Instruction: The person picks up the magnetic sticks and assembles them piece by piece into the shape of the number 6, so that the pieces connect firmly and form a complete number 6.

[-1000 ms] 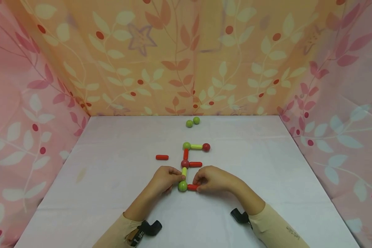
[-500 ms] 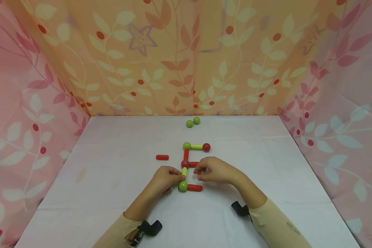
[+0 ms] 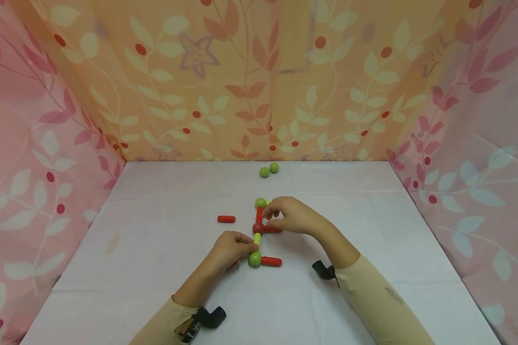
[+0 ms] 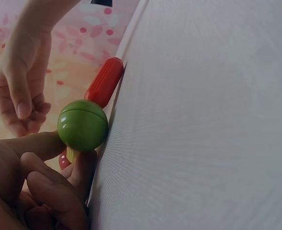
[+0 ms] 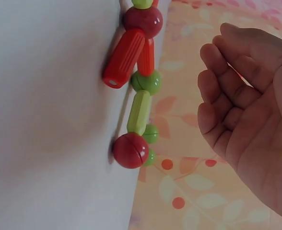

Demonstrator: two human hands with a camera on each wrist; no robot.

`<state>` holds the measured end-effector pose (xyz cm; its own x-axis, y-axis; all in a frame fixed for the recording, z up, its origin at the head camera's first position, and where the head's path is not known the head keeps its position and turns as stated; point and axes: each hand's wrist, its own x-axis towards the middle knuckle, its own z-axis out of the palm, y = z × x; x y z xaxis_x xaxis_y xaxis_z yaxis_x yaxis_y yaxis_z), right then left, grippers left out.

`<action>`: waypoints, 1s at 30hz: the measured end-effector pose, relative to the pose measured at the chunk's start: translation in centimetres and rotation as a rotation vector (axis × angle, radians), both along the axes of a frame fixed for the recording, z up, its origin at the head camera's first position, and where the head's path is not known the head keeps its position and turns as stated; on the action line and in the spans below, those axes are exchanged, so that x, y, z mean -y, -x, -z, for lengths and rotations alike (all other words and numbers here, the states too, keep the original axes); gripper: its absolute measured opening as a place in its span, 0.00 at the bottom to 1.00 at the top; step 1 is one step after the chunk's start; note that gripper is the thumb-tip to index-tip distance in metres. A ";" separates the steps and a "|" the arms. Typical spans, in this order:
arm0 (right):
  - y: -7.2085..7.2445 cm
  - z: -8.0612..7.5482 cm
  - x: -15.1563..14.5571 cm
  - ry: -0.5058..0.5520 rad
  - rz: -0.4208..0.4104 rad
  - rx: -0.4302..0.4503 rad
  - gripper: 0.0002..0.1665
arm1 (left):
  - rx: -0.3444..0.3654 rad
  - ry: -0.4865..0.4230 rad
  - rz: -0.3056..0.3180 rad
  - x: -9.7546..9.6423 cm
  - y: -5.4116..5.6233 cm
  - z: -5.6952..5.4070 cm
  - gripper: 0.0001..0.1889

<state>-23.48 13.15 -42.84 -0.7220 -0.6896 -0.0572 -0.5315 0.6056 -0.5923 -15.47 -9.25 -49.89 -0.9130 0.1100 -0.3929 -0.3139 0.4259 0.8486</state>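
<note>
My left hand (image 3: 230,247) pinches a yellow-green rod (image 3: 257,238) between thumb and finger, just above the lower green ball (image 3: 254,259). From that ball a red rod (image 3: 271,261) points right. The pinched rod runs up to a dark red ball (image 3: 258,228), which bears a second red rod on its right. Another red rod (image 3: 259,215) leads on to the upper green ball (image 3: 261,203). My right hand (image 3: 290,215), fingers loosely bent and holding nothing, hovers over the upper part. In the head view it hides the end red ball (image 5: 130,150), which the right wrist view shows on a yellow-green rod (image 5: 139,112).
A loose red rod (image 3: 226,219) lies left of the joined pieces. Two green balls (image 3: 264,172) sit near the back edge of the white-covered table (image 3: 155,201). Floral cloth (image 3: 241,86) walls the table at the back and both sides.
My right hand has let go of the lower red rod and moved away from me, up over the upper rods. My left hand keeps its pinch in the same place.
</note>
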 end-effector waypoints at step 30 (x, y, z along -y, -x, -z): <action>13.1 1.0 2.5 0.091 0.224 -0.133 0.16 | 0.001 0.002 -0.008 0.1 -0.2 -0.1 0.12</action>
<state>-36.59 10.69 -43.81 -0.8541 -0.5099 0.1031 -0.4669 0.6640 -0.5841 -15.28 -9.33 -49.84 -0.9136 0.1018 -0.3937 -0.3179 0.4250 0.8475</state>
